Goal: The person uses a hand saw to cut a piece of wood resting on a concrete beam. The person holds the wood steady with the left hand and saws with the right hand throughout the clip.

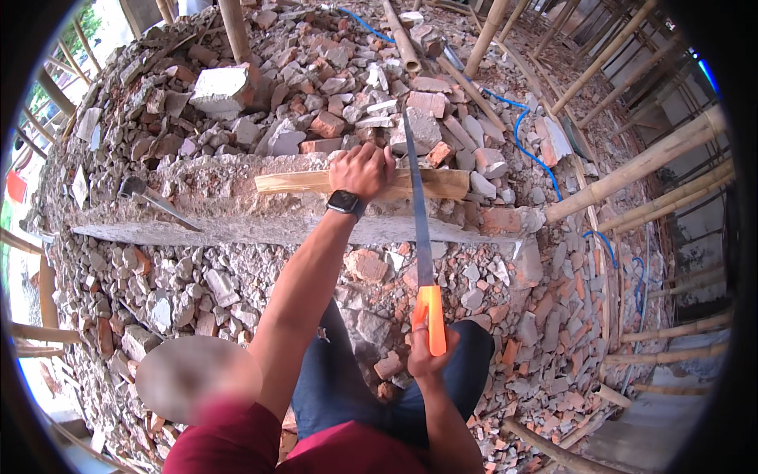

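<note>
My left hand [362,170], with a dark watch at the wrist, presses down with curled fingers on a short pale wooden board [288,182] lying along a broken concrete beam [300,229]. My right hand [426,347] grips the orange handle of a hand saw [421,245] below the beam. The long grey blade points away from me and crosses the board just right of my left hand.
Broken brick and concrete rubble [221,292] surrounds the beam. A metal tool [162,204] rests on the beam at left. Bamboo poles [632,162] stand and lean at both sides. A blue hose [521,126] snakes through the rubble at upper right.
</note>
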{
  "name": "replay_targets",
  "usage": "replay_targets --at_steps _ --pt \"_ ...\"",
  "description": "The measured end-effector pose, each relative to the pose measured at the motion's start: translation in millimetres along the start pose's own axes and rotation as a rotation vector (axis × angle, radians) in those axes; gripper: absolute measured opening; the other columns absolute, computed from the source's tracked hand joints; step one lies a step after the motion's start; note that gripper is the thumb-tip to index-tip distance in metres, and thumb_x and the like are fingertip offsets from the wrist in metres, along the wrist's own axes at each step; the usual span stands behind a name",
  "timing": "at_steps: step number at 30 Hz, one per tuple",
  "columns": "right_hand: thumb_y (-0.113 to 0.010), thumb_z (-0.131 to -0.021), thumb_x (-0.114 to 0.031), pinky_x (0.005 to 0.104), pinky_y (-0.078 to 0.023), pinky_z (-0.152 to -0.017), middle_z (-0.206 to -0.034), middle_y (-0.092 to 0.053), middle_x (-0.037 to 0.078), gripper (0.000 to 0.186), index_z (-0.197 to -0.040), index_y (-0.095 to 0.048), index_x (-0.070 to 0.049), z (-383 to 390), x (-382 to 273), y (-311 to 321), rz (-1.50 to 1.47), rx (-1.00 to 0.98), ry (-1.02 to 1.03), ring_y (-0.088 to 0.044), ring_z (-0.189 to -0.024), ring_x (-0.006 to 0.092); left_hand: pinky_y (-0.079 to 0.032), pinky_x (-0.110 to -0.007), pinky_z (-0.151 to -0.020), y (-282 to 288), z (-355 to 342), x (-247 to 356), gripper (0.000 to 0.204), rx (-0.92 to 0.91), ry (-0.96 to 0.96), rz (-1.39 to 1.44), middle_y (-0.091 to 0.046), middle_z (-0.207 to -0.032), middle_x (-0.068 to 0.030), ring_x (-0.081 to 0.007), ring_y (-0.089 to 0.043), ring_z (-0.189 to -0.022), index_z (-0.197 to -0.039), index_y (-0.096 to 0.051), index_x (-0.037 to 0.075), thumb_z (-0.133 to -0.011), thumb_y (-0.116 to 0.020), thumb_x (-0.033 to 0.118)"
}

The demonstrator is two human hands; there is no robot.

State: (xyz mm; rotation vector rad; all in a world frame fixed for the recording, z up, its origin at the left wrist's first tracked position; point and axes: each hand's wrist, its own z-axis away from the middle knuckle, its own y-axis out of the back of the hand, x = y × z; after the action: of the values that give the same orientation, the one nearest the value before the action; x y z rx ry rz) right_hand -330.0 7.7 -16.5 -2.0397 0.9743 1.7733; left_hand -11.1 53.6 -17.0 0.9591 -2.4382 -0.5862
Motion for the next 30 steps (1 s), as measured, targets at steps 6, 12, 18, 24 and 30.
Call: replay_targets --at_steps 6,12,18,24,30 --pt "-0.061 -0.092 -0.004 0.0285 -0.039 -0.051 -0.065 -0.052 0.002 0.014 -0.08 -0.057 0.002 -34.6 -2.2 -25.6 -0.065 0.006 -0.075 -0.048 -0.057 0.0081 -0.051 -0.038 -0.055 -6.2 -0.5 -5.3 0.029 0.038 0.065 -0.011 -0.062 -0.065 -0.0027 -0.0236 -0.067 -0.061 -0.062 -0.063 0.011 -0.09 -0.063 0.02" --pt "-0.057 -0.091 -0.001 0.0279 -0.04 -0.051 -0.073 -0.054 0.006 0.006 -0.091 -0.05 -0.001 25.9 17.6 32.3 -0.015 -0.107 0.066 -0.048 -0.056 0.0107 -0.048 -0.037 -0.054 -10.5 1.4 -1.4 0.033 0.132 0.044 -0.032 -0.061 -0.063 -0.0022 -0.0215 -0.065 -0.059 -0.058 -0.061 0.012 -0.09 -0.062 0.022" --pt "-0.054 -0.091 0.0 0.027 -0.035 -0.046 -0.063 -0.048 0.001 0.009 -0.083 -0.052 -0.005 -16.8 21.7 5.9 -0.07 -0.08 0.01 -0.04 -0.048 0.0079 -0.048 -0.036 -0.055 -11.8 4.8 -5.9 0.031 0.016 0.103 -0.001 -0.061 -0.064 -0.0021 -0.0212 -0.064 -0.059 -0.06 -0.063 0.012 -0.089 -0.062 0.022" --pt "-0.053 -0.091 0.001 0.0261 -0.032 -0.045 -0.064 -0.045 -0.001 0.009 -0.083 -0.053 -0.005 -27.1 26.8 -2.2 -0.148 -0.086 -0.028 -0.038 -0.048 0.0073 -0.051 -0.038 -0.054 -8.5 10.0 -2.3 0.029 0.118 0.068 -0.028 -0.061 -0.063 -0.003 -0.0239 -0.065 -0.057 -0.06 -0.062 0.012 -0.087 -0.064 0.02" --pt "-0.051 -0.09 0.003 0.0291 -0.042 -0.048 -0.073 -0.05 0.005 0.018 -0.106 -0.045 -0.003 44.3 52.3 54.0 0.257 -0.173 0.331 -0.043 -0.051 0.0103 -0.049 -0.037 -0.056 -11.6 5.0 4.2 0.032 0.103 0.09 -0.019 -0.063 -0.062 -0.0033 -0.022 -0.066 -0.06 -0.058 -0.062 0.012 -0.088 -0.062 0.022"
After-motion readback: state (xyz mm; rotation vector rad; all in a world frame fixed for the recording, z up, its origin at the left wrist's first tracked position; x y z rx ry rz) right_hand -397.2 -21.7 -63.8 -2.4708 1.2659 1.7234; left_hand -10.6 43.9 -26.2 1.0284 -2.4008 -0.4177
